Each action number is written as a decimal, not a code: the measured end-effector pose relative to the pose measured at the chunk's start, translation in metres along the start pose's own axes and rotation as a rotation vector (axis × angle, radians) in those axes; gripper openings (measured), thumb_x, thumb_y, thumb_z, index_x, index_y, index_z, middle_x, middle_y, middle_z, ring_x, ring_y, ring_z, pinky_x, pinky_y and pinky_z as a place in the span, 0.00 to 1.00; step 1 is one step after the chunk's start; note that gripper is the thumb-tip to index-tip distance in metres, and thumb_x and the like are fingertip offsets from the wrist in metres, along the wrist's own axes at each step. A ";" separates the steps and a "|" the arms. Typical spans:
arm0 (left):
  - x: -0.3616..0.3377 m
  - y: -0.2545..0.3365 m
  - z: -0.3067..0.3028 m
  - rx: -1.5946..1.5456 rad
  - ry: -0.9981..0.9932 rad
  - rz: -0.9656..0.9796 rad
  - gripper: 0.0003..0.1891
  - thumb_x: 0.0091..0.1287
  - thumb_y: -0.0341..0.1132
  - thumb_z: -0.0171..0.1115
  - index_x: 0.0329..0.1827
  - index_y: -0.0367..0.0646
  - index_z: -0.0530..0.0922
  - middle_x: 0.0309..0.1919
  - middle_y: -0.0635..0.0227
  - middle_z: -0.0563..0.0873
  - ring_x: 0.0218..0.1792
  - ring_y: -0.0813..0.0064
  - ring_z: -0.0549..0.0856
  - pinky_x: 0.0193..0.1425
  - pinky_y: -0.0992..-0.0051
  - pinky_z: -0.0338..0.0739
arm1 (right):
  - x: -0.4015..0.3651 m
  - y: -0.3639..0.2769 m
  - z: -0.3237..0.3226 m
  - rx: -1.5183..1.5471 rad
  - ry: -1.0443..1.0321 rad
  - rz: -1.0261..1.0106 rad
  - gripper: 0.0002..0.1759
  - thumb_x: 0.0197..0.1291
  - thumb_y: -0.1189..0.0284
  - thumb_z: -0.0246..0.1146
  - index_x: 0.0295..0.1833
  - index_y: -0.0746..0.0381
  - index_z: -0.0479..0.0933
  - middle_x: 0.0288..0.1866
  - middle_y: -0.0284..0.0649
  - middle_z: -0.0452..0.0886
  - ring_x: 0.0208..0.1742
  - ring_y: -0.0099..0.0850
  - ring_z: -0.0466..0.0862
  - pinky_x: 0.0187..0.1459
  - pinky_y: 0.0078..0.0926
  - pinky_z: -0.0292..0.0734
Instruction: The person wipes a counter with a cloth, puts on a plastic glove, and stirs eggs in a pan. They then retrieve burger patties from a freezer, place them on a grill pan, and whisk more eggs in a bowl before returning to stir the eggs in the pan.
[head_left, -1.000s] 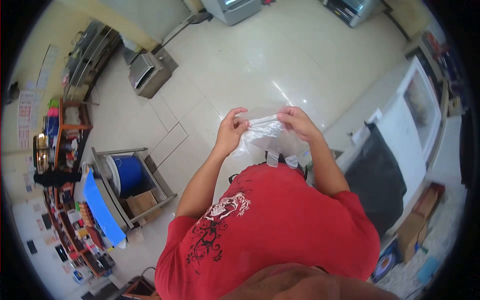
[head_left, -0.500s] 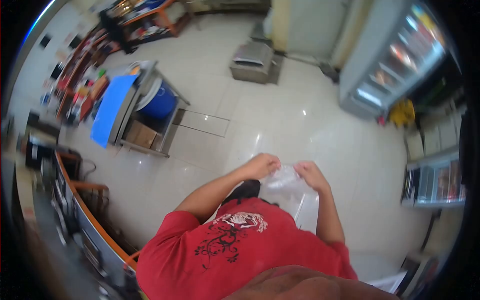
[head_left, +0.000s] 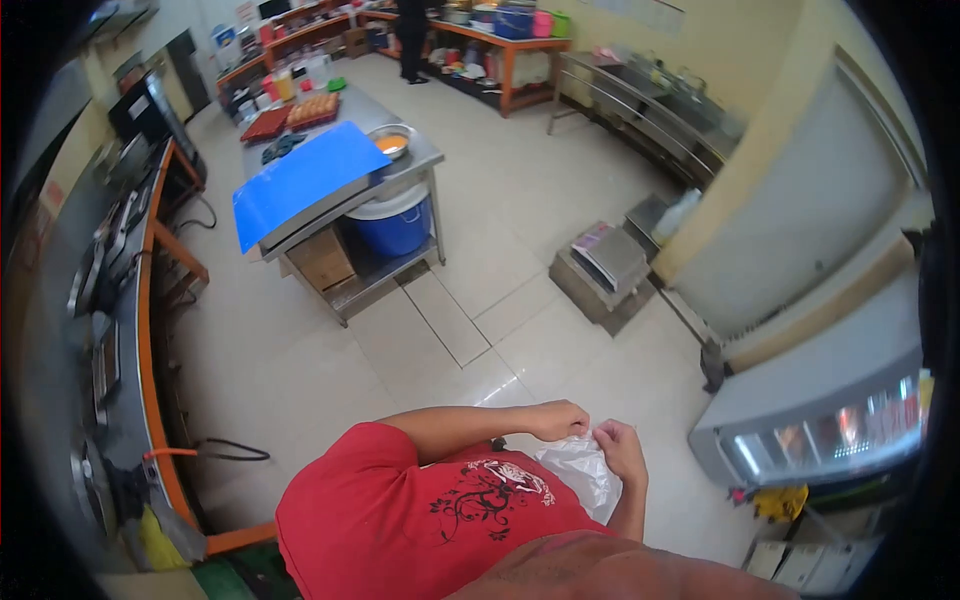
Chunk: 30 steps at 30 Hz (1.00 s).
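Head view: low in the frame, just right of centre, both hands meet in front of the red shirt (head_left: 440,510). The left hand (head_left: 560,420) comes in from the left on a bent forearm. Its fingers are curled tight together and pinch the top edge of a clear plastic bag (head_left: 582,472). The right hand (head_left: 622,450) sits just beside it, a little lower and to the right, its fingers also bent inward and closed on the same upper edge. The single fingertips are too small to tell apart. The bag hangs crumpled below and between the two hands, close against the shirt and above the pale tiled floor (head_left: 300,370).

In the upper left of the frame stands a steel surface (head_left: 425,158) carrying a blue board (head_left: 305,180) and a metal bowl (head_left: 390,141). Under it are a blue bucket (head_left: 397,225) and a cardboard box (head_left: 322,260). A floor scale (head_left: 610,256) lies right of centre, and a glass-fronted cooler (head_left: 820,425) is at the lower right.
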<state>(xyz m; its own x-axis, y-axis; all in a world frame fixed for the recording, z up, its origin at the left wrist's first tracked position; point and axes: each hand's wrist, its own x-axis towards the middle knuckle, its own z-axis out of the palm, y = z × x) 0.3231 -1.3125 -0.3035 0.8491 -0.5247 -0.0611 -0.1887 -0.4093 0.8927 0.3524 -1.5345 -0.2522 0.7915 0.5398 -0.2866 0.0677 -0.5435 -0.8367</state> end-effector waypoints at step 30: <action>-0.178 -0.070 -0.081 -0.012 2.375 -1.062 0.21 0.67 0.31 0.71 0.60 0.42 0.73 0.34 0.63 0.84 0.35 0.64 0.85 0.46 0.64 0.81 | 0.350 -0.215 0.336 -0.447 -1.578 -0.618 0.08 0.69 0.71 0.66 0.38 0.65 0.80 0.28 0.32 0.81 0.31 0.21 0.79 0.35 0.25 0.76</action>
<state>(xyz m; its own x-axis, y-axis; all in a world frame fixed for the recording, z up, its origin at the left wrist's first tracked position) 0.2249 -1.1300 -0.3191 -0.4576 0.8867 0.0662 0.3839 0.1299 0.9142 0.4105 -1.0127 -0.3295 -0.6897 0.6229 -0.3693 0.4661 -0.0083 -0.8847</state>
